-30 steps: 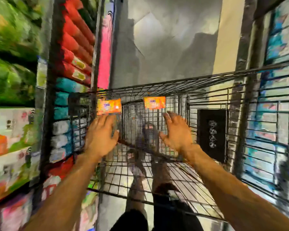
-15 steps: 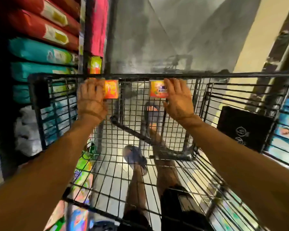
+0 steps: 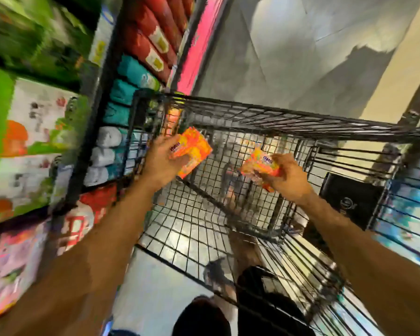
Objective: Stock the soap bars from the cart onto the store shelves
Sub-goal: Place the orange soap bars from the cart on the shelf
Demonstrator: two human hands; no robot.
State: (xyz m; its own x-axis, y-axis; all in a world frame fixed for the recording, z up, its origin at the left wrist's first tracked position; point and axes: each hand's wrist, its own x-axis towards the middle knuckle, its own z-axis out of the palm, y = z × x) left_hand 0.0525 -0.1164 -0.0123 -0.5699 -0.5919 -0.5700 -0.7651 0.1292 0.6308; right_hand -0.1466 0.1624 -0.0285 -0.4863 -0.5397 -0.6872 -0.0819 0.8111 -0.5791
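My left hand (image 3: 161,163) grips an orange soap pack (image 3: 194,151), lifted above the black wire cart (image 3: 252,115) near its far left corner. My right hand (image 3: 286,175) holds a second orange soap pack (image 3: 261,161) over the middle of the cart basket. Both packs are tilted and clear of the cart floor. The store shelves (image 3: 102,76) run along the left, filled with red, teal and white packs. The picture is blurred by motion.
A black box (image 3: 349,200) lies in the right part of the cart. Green and white cartons (image 3: 34,132) fill the near left shelves. Grey floor tiles (image 3: 301,57) stretch ahead of the cart. My legs show through the cart's mesh below.
Both hands went from reaching toward the packs at the cart's far wall to gripping one each and lifting them back. The view swung left toward the shelves.
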